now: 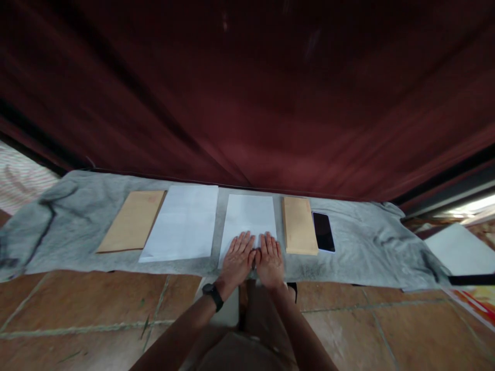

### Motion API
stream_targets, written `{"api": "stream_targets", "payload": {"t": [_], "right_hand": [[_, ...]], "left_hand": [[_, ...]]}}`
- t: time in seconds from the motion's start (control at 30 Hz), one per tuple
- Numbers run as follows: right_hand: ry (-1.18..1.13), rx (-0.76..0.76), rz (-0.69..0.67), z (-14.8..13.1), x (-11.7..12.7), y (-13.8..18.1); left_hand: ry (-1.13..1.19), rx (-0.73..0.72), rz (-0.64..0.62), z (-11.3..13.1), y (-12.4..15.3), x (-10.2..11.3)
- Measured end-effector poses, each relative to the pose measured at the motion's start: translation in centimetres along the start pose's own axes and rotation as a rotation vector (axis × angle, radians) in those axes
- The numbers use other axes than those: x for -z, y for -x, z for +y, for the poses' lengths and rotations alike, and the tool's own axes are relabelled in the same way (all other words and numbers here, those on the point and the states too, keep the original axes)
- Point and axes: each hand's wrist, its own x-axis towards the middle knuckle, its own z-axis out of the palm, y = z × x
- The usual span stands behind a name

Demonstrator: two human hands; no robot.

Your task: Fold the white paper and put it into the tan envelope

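A white sheet of paper (pixel 250 214) lies straight in front of me on a grey cloth. My left hand (pixel 237 257) rests flat on its near part, fingers stretched forward. Beside it, my right hand (pixel 269 259) is also flat on the sheet, the thumbs close together. Neither hand grips anything. Left of the sheet is a larger white paper stack (pixel 183 221), and beyond that a brown envelope (pixel 133 220). To the right sits a pile of smaller brown envelopes (pixel 300 225). The hands cover the sheet's near edge.
The grey cloth (pixel 359 242) covers a long narrow surface. A phone (pixel 324 232) with a dark screen lies right of the envelope pile. Behind rises a dark red fabric wall (pixel 247 113). Tiled floor (pixel 96 299) shows below, and a white panel (pixel 462 250) stands at far right.
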Motion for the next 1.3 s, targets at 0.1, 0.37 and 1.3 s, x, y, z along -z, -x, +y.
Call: {"api": "stream_targets", "payload": {"t": [0.1, 0.37, 1.3], "right_hand": [[-0.006, 0.007, 0.001, 0.3, 0.2, 0.3], [0.022, 0.075, 0.046, 2.3, 1.2, 3.3], [0.011, 0.172, -0.053, 0.8, 3.3, 4.6]], "left_hand": [[-0.018, 0.039, 0.006, -0.5, 1.4, 0.6], [-0.073, 0.136, 0.073, -2.9, 3.7, 1.8], [-0.042, -0.081, -0.034, -0.3, 4.2, 2.1]]}}
